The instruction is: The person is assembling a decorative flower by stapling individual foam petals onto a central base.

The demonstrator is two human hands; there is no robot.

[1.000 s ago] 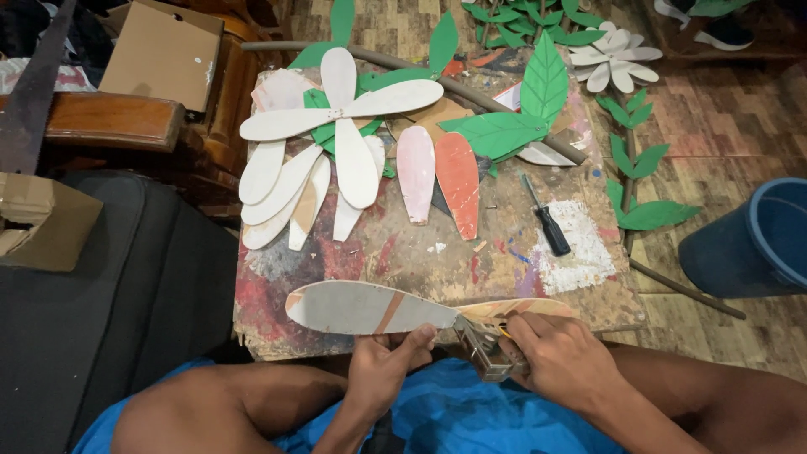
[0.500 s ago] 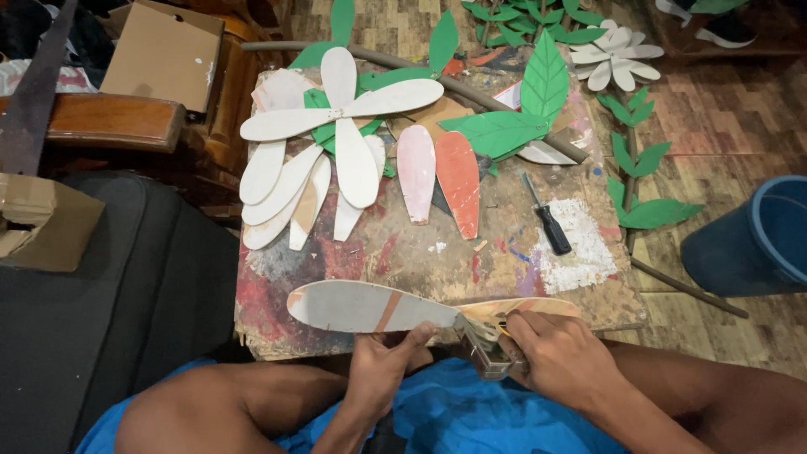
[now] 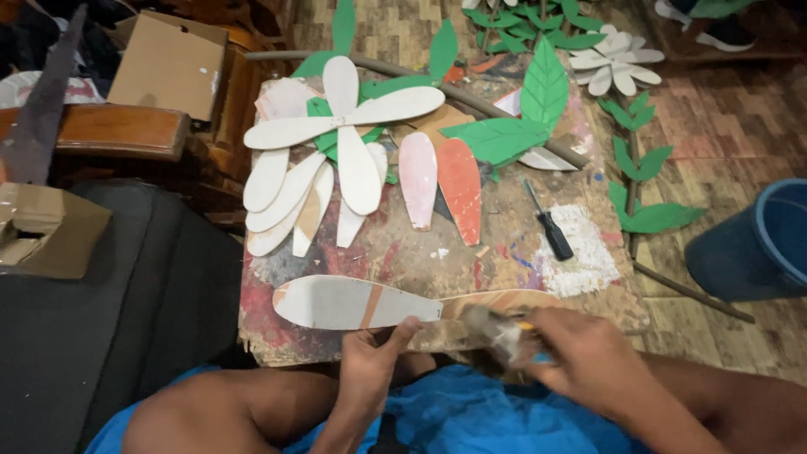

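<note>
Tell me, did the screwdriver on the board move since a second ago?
No. The screwdriver lies in the same spot as before, its handle at the edge of the white paint patch on the work board, below the green leaves.

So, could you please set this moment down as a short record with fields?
left hand: steadies a long petal-shaped board at the table edge
right hand: holds a blurred tool against the board
table: paint-stained, with white petals, green leaves, screwdriver
floor: blue bucket
</note>
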